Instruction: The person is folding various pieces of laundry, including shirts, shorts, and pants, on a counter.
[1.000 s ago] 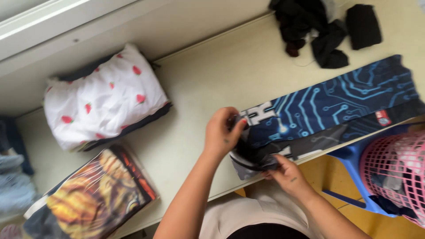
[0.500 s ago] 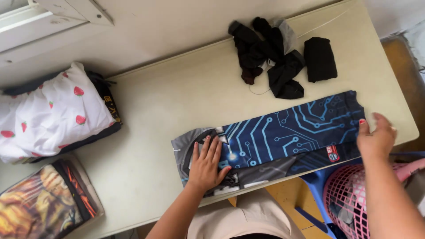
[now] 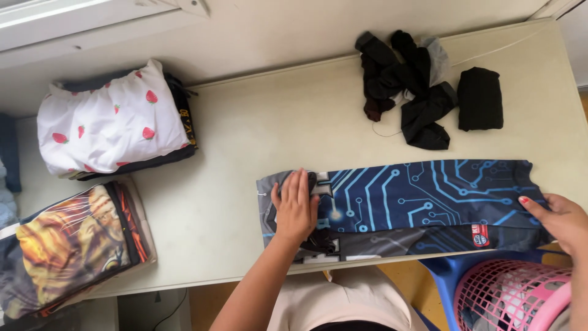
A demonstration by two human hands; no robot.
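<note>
Head view: blue circuit-print garment (image 3: 416, 199) lies folded in a long strip along the near edge of the table (image 3: 245, 159). Left hand (image 3: 295, 207) lies flat, fingers together, pressing its left end. Right hand (image 3: 560, 219) rests on its right end, partly cut off; looks flat rather than gripping. Hands well apart. Beyond the garment: pile of black socks (image 3: 404, 86), folded black cloth (image 3: 480, 98). Far left of it: strawberry-print stack (image 3: 107, 122), orange-print stack (image 3: 67, 245). Below its right end: pink basket (image 3: 514, 294).
</note>
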